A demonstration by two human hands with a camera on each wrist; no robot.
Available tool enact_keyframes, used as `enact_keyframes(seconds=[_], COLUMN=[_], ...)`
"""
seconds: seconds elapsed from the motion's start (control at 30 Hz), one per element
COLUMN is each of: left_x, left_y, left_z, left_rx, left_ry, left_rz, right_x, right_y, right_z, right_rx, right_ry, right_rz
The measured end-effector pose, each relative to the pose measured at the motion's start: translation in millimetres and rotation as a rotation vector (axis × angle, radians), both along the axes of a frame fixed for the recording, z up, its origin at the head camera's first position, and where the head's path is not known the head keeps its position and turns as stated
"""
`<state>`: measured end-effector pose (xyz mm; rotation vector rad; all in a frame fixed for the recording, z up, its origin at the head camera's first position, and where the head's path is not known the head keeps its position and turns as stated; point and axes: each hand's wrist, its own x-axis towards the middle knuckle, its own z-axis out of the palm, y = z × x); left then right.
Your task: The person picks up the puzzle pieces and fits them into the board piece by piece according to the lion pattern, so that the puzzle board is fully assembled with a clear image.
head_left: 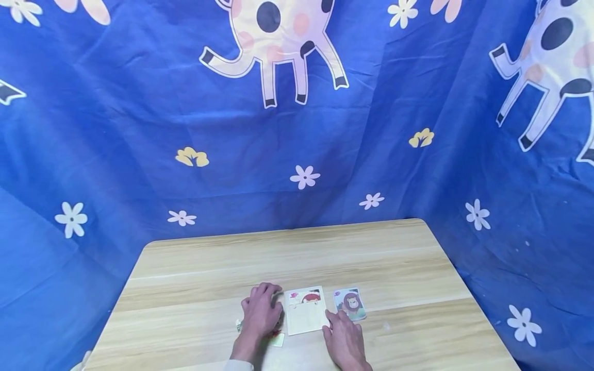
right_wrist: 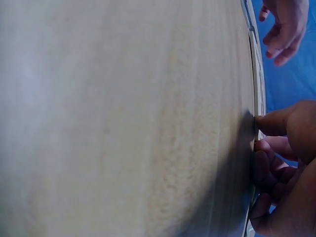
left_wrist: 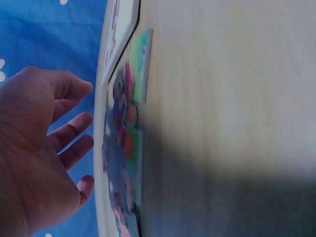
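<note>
A white-rimmed jigsaw board (head_left: 306, 320) lies on the table between the two hands. Pieces with a pink bird and a reddish-brown mane fill its top strip; pale bare board shows below. To its left, my left hand (head_left: 262, 313) hovers with fingers loosely bent and spread, holding nothing. Beneath and beside that hand are several loose jigsaw pieces (left_wrist: 132, 153), partly overlapping and partly hidden in the head view. My right hand (head_left: 345, 341) grips the board's right edge near its lower corner, thumb and curled fingers against the rim (right_wrist: 255, 84).
A lion picture card (head_left: 351, 304) lies right of the board, partly behind the right hand. The wood-grain table (head_left: 209, 273) extends around everything, with blue patterned cloth (head_left: 297, 134) hanging behind and at the sides.
</note>
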<state>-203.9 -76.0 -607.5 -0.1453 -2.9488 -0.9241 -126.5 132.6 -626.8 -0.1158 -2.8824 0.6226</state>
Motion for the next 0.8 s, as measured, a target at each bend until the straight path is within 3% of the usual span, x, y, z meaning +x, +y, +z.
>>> enact_keyframes(seconds=[0.23, 0.4, 0.57, 0.8], left_x=[8.7, 16.8, 21.3, 27.5], left_y=[-14.2, -23.9, -29.8, -40.4], left_z=[-0.1, 8.1, 15.3, 11.4], left_rx=[-0.027, -0.026, -0.032, -0.025], left_ry=[0.037, 0.001, -0.030, -0.065], left_rz=[0.023, 0.060, 0.052, 0.082], right_x=[0.3, -0.2, -0.5, 0.0], right_y=[1, 1, 1, 0], right_z=[0.5, 0.4, 0.9, 0.4], right_rx=[-0.008, -0.001, 0.004, 0.007], right_ry=[-0.016, 0.004, -0.004, -0.004], right_rz=[-0.003, 0.004, -0.005, 0.002])
